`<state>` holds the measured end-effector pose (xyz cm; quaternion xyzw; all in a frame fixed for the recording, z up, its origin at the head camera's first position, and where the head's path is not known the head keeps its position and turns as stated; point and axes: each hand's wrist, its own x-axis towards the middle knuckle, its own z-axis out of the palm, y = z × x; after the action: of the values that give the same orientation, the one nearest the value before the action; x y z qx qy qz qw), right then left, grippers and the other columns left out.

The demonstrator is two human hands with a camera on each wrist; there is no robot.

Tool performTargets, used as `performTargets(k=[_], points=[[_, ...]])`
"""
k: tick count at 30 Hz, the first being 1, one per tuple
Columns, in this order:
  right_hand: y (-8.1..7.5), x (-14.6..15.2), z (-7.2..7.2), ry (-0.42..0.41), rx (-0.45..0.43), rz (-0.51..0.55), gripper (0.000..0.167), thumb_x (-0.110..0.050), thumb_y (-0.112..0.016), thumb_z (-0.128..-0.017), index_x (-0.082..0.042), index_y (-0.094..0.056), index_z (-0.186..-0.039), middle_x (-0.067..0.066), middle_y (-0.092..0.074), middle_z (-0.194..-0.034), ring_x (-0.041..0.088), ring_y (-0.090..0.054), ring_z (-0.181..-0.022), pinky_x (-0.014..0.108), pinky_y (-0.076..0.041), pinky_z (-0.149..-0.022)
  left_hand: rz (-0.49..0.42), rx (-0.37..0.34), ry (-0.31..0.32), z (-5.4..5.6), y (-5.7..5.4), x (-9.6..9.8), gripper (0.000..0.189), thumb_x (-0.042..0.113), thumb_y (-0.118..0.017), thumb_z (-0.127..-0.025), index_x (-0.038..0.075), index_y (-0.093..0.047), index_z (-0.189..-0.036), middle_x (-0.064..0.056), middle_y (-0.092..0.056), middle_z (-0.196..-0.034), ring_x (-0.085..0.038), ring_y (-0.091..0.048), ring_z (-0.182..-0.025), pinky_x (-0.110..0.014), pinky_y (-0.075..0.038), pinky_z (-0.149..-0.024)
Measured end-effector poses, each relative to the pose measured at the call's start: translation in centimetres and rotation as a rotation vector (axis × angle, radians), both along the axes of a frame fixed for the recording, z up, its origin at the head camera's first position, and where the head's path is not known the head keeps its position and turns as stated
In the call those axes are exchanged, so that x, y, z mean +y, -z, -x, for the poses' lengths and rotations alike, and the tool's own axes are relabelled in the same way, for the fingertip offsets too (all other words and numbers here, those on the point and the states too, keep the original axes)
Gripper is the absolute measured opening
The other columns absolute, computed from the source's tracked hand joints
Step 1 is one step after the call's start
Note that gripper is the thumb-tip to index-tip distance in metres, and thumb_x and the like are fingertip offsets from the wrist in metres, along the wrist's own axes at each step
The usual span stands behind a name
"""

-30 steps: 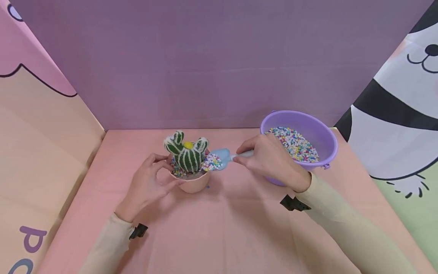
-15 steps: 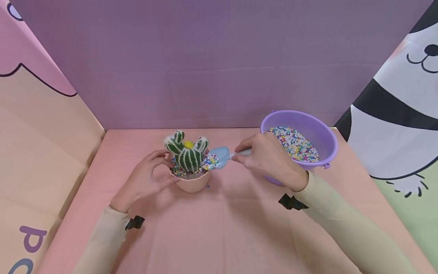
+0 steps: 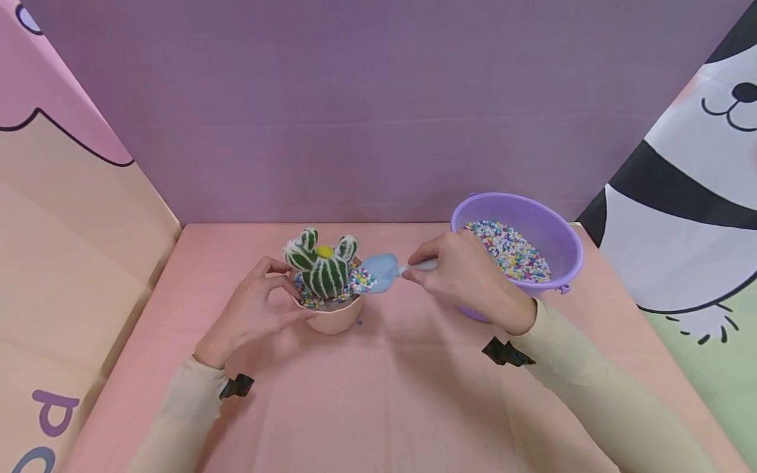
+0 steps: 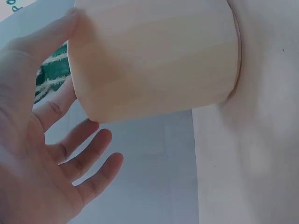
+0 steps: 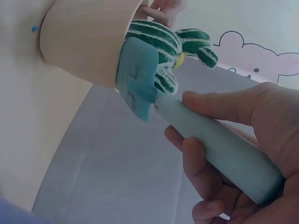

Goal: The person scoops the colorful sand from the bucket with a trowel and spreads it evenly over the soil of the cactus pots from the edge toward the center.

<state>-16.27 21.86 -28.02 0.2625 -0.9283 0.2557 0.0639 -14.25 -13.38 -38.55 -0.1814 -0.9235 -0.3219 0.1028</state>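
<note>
A small peach flowerpot (image 3: pixel 332 320) holds a green cactus (image 3: pixel 325 276) with white stripes and a yellow top, and colored beads (image 3: pixel 310 299) lie round its base. My left hand (image 3: pixel 253 309) holds the pot's rim at the left with thumb and forefinger; in the left wrist view the other fingers (image 4: pixel 96 149) spread below the rim. My right hand (image 3: pixel 464 272) grips the pale handle of a blue toy shovel (image 3: pixel 381 272). The shovel's blade (image 5: pixel 138 70) tilts over the pot's right rim, with beads at its tip beside the cactus. The blade's back faces the right wrist view.
A purple bucket (image 3: pixel 550 243) part-filled with colored beads (image 3: pixel 511 253) stands at the back right, partly behind my right hand. One blue bead (image 3: pixel 360 322) lies on the pink tabletop (image 3: pixel 378 394) by the pot. A purple wall (image 3: pixel 378 112) rises behind.
Beads have slid off the shovel toward the pot, so more of the blue blade shows. My left hand has shifted slightly at the rim; the pot stays in place.
</note>
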Motion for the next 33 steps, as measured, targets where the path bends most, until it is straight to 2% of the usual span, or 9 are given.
performTargets(k=[4,8,11,17,24,28,33], points=[[0.1,0.1,-0.1,0.006,-0.007,0.012,0.017,-0.026,-0.086,-0.086,-0.013,-0.087,-0.096,-0.003,-0.083,-0.089,0.014,-0.077,-0.080,0.031,-0.057,-0.067,-0.017,-0.003,-0.003,0.0,0.2,0.0,0.034,0.035,-0.100,-0.070,0.015,-0.076,-0.083,-0.012,-0.059,-0.130,-0.034,-0.055,-0.130,-0.057,-0.047,-0.109],[0.1,0.1,-0.2,-0.006,-0.008,0.015,0.015,-0.025,-0.086,-0.085,-0.013,-0.087,-0.095,-0.004,-0.083,-0.088,0.012,-0.076,-0.078,0.030,-0.056,-0.067,-0.054,-0.010,0.016,0.3,0.4,-0.6,0.035,0.031,-0.100,-0.071,0.017,-0.075,-0.091,-0.015,-0.057,-0.141,-0.039,-0.050,-0.139,-0.063,-0.040,-0.117],[0.2,0.1,-0.2,-0.014,-0.001,0.017,0.014,-0.024,-0.087,-0.084,-0.013,-0.087,-0.094,-0.004,-0.083,-0.088,0.011,-0.076,-0.078,0.030,-0.056,-0.065,-0.063,-0.024,0.030,0.6,0.5,-1.1,0.032,0.031,-0.099,-0.073,0.020,-0.076,-0.092,-0.014,-0.057,-0.147,-0.040,-0.048,-0.144,-0.067,-0.038,-0.119],[0.1,0.3,-0.4,-0.010,0.003,0.007,0.015,-0.024,-0.088,-0.083,-0.013,-0.087,-0.093,-0.004,-0.083,-0.088,0.014,-0.078,-0.081,0.032,-0.058,-0.069,-0.079,-0.024,0.049,0.8,0.6,-1.2,0.028,0.032,-0.098,-0.074,0.022,-0.076,-0.087,-0.011,-0.065,-0.137,-0.038,-0.056,-0.137,-0.063,-0.043,-0.116],[-0.1,0.4,-0.6,-0.009,-0.006,0.003,0.014,-0.024,-0.087,-0.084,-0.014,-0.087,-0.093,-0.005,-0.083,-0.087,0.013,-0.077,-0.082,0.033,-0.058,-0.070,-0.074,-0.053,0.022,0.3,0.2,-0.4,0.035,0.033,-0.100,-0.071,0.014,-0.073,-0.082,-0.013,-0.058,-0.128,-0.033,-0.056,-0.128,-0.057,-0.045,-0.110],[-0.2,0.5,-0.5,-0.008,0.003,-0.001,0.015,-0.024,-0.088,-0.083,-0.013,-0.087,-0.093,-0.004,-0.083,-0.088,0.014,-0.077,-0.082,0.034,-0.059,-0.070,-0.069,-0.042,-0.003,0.2,0.2,-0.3,0.039,0.034,-0.102,-0.068,0.016,-0.072,-0.084,-0.007,-0.057,-0.123,-0.030,-0.057,-0.125,-0.054,-0.047,-0.108],[-0.2,0.6,-0.5,0.007,-0.016,-0.004,0.016,-0.025,-0.087,-0.084,-0.014,-0.087,-0.095,-0.004,-0.083,-0.089,0.016,-0.078,-0.084,0.035,-0.059,-0.072,-0.096,-0.060,0.021,0.4,0.3,-0.7,0.040,0.031,-0.101,-0.070,0.017,-0.074,-0.095,-0.005,-0.060,-0.128,-0.030,-0.058,-0.127,-0.056,-0.046,-0.112]])
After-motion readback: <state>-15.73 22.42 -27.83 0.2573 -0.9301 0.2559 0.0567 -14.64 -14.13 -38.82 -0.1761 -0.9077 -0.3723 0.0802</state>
